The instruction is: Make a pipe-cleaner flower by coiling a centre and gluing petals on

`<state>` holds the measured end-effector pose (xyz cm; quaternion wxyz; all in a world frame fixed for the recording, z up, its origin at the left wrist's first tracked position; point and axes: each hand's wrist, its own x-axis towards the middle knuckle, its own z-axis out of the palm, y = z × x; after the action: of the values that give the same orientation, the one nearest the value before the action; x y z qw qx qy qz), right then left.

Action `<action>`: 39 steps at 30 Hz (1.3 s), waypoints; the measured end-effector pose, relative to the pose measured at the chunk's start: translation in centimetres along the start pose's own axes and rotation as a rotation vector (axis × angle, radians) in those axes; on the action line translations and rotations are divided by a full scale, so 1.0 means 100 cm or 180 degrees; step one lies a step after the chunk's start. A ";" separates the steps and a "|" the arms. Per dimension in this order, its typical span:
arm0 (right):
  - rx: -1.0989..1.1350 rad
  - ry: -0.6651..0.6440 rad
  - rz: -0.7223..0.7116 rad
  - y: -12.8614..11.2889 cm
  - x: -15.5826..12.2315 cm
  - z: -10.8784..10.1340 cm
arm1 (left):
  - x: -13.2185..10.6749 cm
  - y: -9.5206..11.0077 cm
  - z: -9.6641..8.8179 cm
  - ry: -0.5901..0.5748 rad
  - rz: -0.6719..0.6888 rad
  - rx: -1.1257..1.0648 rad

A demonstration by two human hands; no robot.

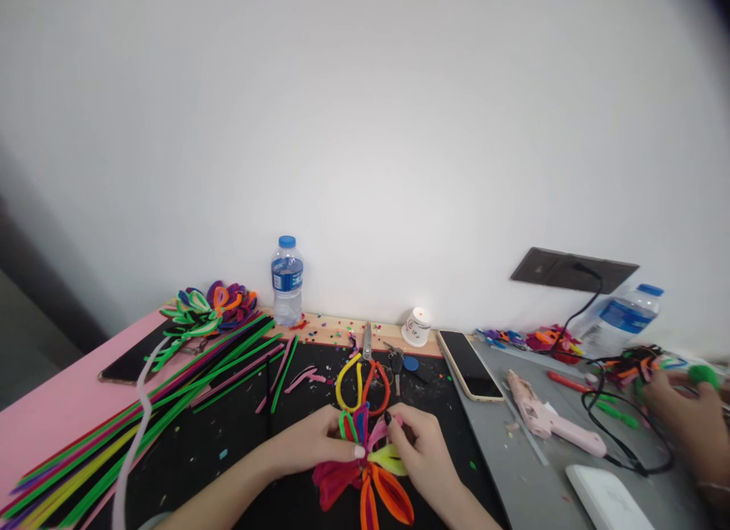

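A multicoloured pipe-cleaner flower [386, 492], with orange, magenta, yellow-green, pink and blue looped petals, is between my two hands over the black mat. My left hand [316, 442] pinches it near the centre from the left, thumb on top. On the other side, my right hand [419, 446] has its fingers closed on the pink and yellow-green petals; its fingertips are partly hidden. Just beyond the flower lie scissors [381, 389] with one yellow and one red-orange handle, blades towards the wall.
Loose pipe cleaners [165, 404] spread over the left side near finished flowers [208, 306]. A water bottle [287, 283], paper cup [417, 327], keys [398, 366] and phone [471, 366] stand or lie behind. At right are a pink glue gun [547, 423] and another person's hand [684, 416].
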<state>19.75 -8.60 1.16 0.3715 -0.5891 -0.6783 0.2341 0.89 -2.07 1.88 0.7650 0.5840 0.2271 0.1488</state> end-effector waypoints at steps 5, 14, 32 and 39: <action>0.0386 0.0084 0.0396 0.004 0.001 -0.001 | 0.001 -0.003 -0.005 0.0183 -0.0150 -0.0054; 0.1807 0.0256 0.1254 0.004 0.008 -0.003 | 0.007 -0.009 -0.012 0.0737 -0.0141 -0.1106; 0.2041 0.0073 0.0918 0.009 0.008 -0.005 | 0.009 -0.013 -0.004 0.0574 0.0502 -0.0241; 0.1705 -0.0001 0.0688 0.007 0.004 -0.002 | 0.010 -0.018 -0.003 0.0732 0.0366 -0.0081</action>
<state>20.37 -8.07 0.87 0.4867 -0.5389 -0.5256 0.4433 1.55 -1.80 -0.14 0.7315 0.5654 0.2775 0.2613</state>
